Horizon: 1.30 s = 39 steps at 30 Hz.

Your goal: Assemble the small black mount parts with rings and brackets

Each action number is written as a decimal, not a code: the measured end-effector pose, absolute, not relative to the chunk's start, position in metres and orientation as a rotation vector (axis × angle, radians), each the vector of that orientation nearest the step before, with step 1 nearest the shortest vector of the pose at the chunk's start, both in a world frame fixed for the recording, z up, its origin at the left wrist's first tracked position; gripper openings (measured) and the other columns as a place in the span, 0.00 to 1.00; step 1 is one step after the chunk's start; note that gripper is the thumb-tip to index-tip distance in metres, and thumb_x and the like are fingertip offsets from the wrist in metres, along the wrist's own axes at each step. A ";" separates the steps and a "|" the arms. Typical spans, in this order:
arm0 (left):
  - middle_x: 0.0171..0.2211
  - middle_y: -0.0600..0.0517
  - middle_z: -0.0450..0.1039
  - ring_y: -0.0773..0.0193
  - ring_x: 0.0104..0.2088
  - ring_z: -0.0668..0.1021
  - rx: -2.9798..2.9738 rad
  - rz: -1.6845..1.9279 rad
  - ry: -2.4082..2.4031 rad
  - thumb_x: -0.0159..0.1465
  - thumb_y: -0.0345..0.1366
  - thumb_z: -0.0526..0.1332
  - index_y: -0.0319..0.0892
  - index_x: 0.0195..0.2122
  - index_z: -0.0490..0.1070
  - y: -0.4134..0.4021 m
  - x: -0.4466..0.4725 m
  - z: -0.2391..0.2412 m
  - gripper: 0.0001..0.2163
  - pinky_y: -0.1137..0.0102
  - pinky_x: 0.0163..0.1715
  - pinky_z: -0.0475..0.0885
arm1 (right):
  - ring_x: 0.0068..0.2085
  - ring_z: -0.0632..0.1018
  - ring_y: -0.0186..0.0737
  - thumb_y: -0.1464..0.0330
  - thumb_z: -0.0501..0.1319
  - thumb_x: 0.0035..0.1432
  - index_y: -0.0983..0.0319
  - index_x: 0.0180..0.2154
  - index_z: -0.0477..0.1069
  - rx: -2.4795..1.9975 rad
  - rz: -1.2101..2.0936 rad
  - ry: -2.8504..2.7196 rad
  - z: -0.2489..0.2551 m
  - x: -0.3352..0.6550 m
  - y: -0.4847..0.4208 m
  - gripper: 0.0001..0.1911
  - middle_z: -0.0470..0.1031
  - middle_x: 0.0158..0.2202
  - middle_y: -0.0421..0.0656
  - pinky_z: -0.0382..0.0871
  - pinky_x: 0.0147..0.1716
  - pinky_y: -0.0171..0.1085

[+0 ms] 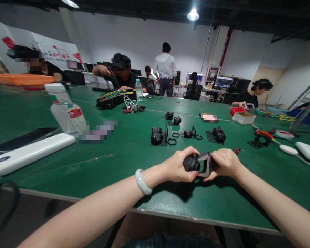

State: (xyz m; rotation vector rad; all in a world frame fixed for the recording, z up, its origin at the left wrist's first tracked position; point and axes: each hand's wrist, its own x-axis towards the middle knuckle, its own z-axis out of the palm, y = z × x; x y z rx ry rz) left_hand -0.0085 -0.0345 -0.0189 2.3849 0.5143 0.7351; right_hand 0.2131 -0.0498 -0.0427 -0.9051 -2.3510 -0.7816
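Your left hand (179, 166) had its fingers curled around a black rounded part (191, 162), while your right hand (226, 163) grasped a black frame (209, 166) just beside it, both above the green surface (105, 172) near your edge. The step in hand looked like handling one piece against the other; whether they were joined, I cannot tell. The next move seemed to call for a steady left hold and careful alignment. Beyond lay black units (157, 136) and loose rings (172, 143).

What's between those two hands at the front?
In the head view, a black rounded part and a dark open frame sit between the left hand and the right hand.
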 end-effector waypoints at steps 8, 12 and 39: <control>0.28 0.54 0.62 0.70 0.25 0.65 2.366 0.740 0.483 0.47 0.41 0.56 0.38 0.40 0.59 -0.034 -0.009 -0.020 0.20 0.75 0.25 0.63 | 0.17 0.61 0.30 0.41 0.50 0.36 0.63 0.16 0.59 -0.915 -0.794 -2.325 -0.045 0.211 -0.050 0.29 0.59 0.13 0.39 0.48 0.19 0.33; 0.28 0.54 0.62 0.70 0.25 0.64 2.350 0.750 0.471 0.47 0.40 0.56 0.38 0.40 0.58 -0.034 -0.010 -0.019 0.19 0.75 0.24 0.62 | 0.17 0.61 0.30 0.41 0.50 0.36 0.63 0.16 0.59 -0.922 -0.786 -2.312 -0.047 0.211 -0.049 0.30 0.59 0.13 0.39 0.48 0.19 0.33; 0.32 0.53 0.66 0.66 0.31 0.70 2.502 0.798 0.807 0.44 0.35 0.59 0.41 0.42 0.58 -0.020 -0.019 -0.006 0.22 0.72 0.32 0.66 | 0.22 0.71 0.38 0.42 0.48 0.40 0.63 0.24 0.64 -1.501 -0.807 -2.298 -0.024 0.281 -0.032 0.29 0.69 0.19 0.45 0.49 0.19 0.32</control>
